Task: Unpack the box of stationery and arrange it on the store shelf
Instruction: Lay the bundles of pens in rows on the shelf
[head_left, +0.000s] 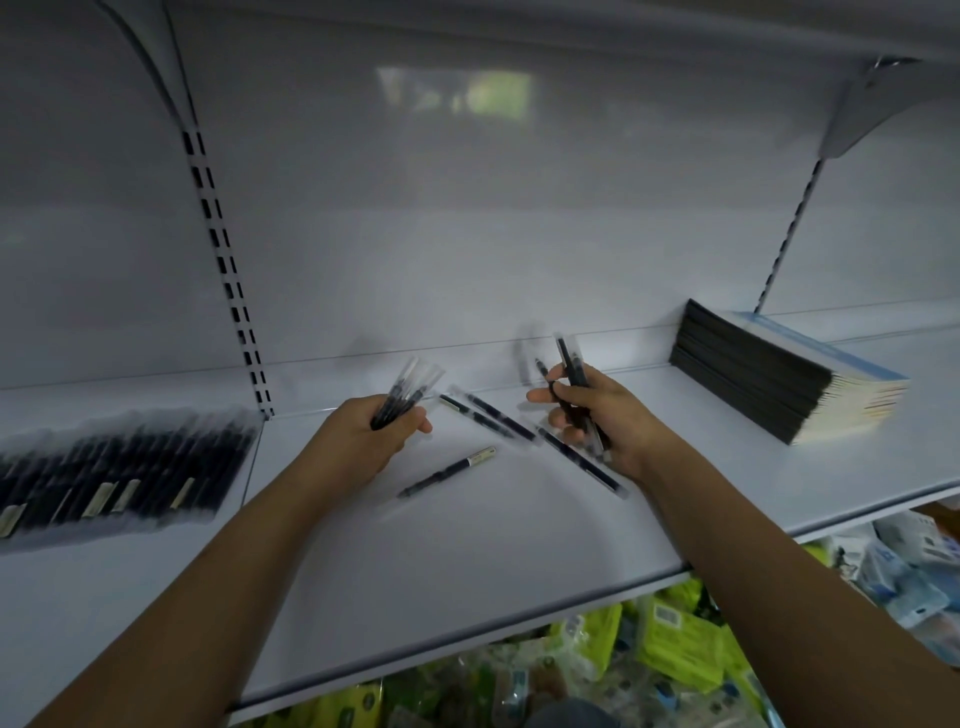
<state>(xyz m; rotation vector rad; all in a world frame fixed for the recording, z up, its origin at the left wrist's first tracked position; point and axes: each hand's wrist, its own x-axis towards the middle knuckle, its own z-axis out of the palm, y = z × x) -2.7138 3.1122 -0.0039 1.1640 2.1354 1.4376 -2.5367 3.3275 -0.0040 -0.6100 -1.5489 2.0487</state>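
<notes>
Head view: left hand (374, 434) and right hand (587, 410) each clamp fingers round pens. Loose pens (447, 472) between them could roll off the shelf (467, 571) if knocked.

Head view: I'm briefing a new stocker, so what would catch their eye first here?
Both hands at centre: the left hand grips a bundle of pens, and the right hand holds more. Loose pens lie between them on the white shelf. A pen row sits far left, stacked notebooks right.

Dark pens in clear sleeves (488, 415) lay scattered on the white shelf (467, 545); a neat row of pens (119, 467) lay at its left, stacked notebooks (779, 384) at its right.
</notes>
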